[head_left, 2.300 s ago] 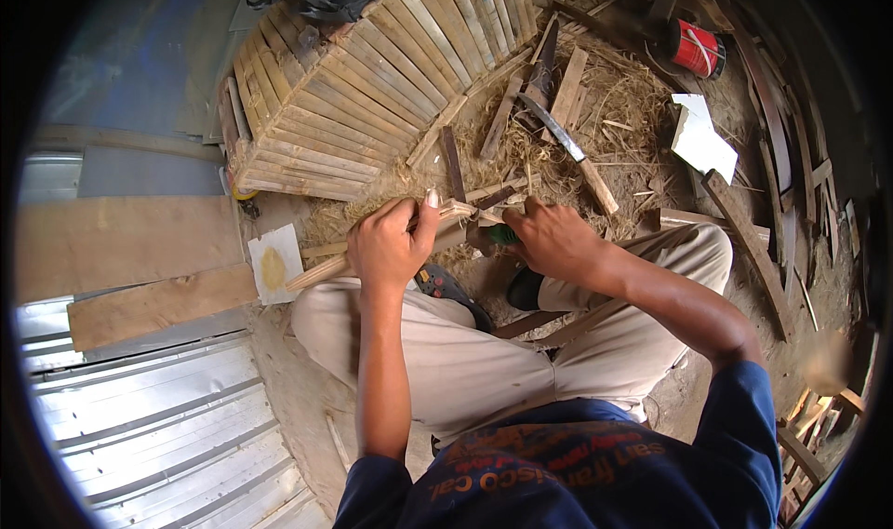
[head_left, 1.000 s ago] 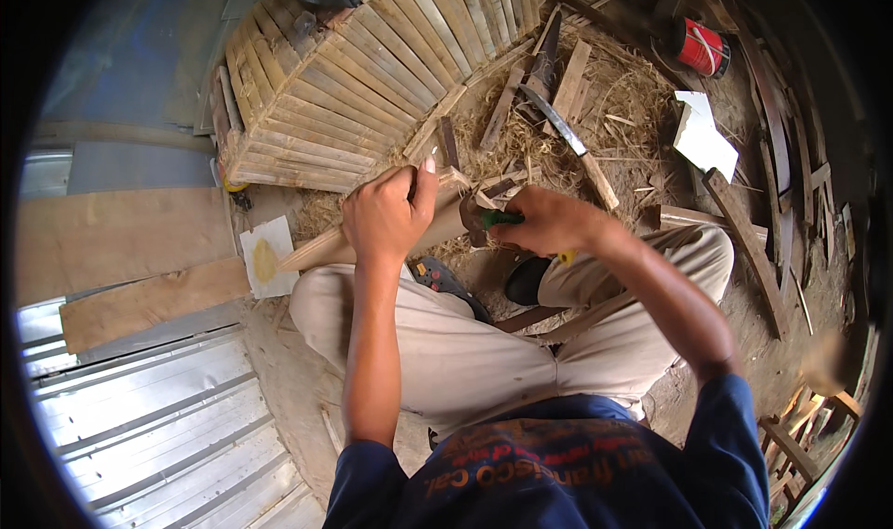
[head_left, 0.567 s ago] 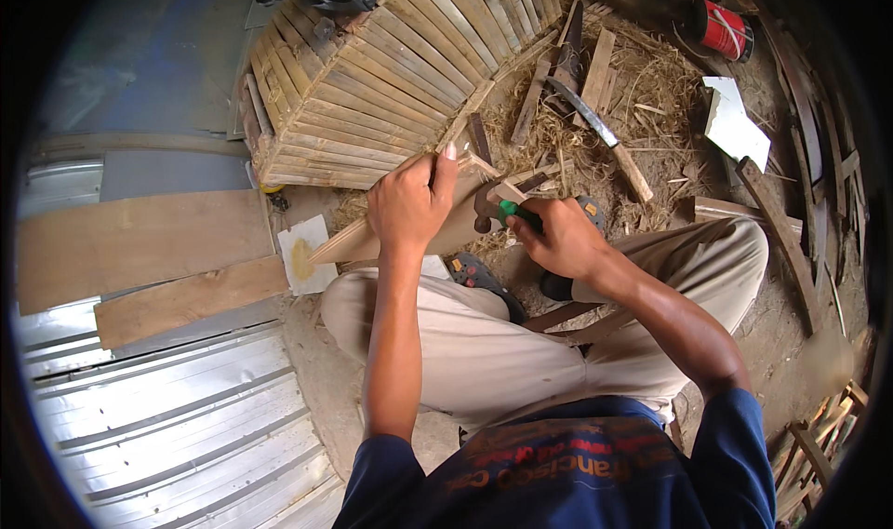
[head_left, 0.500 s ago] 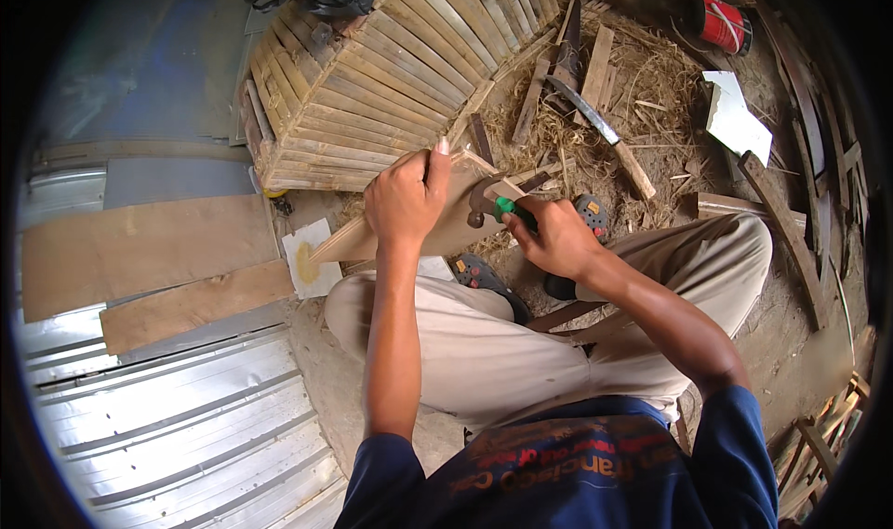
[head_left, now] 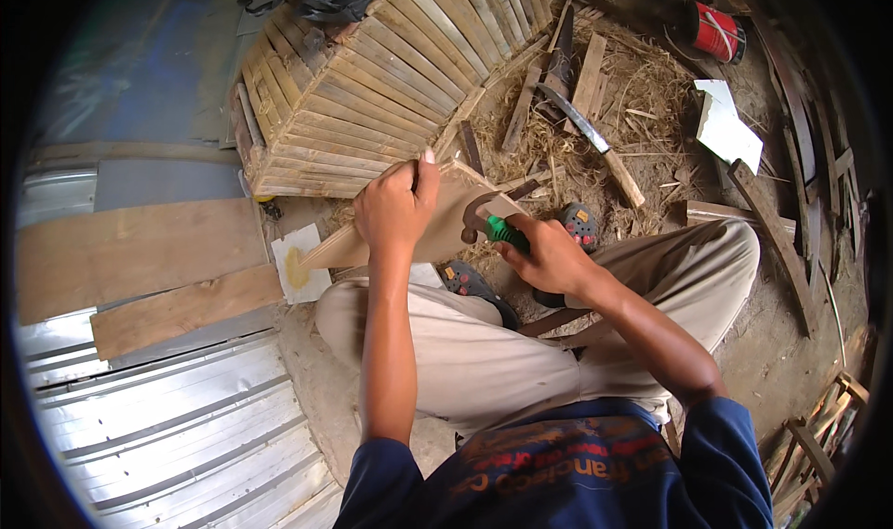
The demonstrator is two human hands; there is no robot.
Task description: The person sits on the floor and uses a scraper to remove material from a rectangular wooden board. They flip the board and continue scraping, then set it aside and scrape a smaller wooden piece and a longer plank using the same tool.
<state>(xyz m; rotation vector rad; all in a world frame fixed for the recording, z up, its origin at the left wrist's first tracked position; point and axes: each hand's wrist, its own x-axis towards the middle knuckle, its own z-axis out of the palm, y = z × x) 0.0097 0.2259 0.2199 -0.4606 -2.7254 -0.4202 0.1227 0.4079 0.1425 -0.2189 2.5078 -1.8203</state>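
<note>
My left hand (head_left: 395,205) is closed over the far left part of a thin brown wooden board (head_left: 437,220), its thumb sticking up past the top edge. The board is tilted in front of my knees. In my right hand (head_left: 551,255) is a claw hammer (head_left: 497,230), gripped high on its green handle near the head. The dark, rusty-looking hammer head lies over the board's face; whether it touches cannot be seen. No nail can be made out.
A curved bamboo-slat bench (head_left: 372,92) stands just beyond the board. A long knife (head_left: 584,129) with a wooden handle lies among shavings and offcuts. Further right are a red can (head_left: 719,32) and a white scrap panel (head_left: 730,129). Corrugated metal sheets (head_left: 177,427) lie at left.
My right hand and the hammer have come slightly nearer to me across the board. My left hand keeps its hold. The whole view has shifted a little.
</note>
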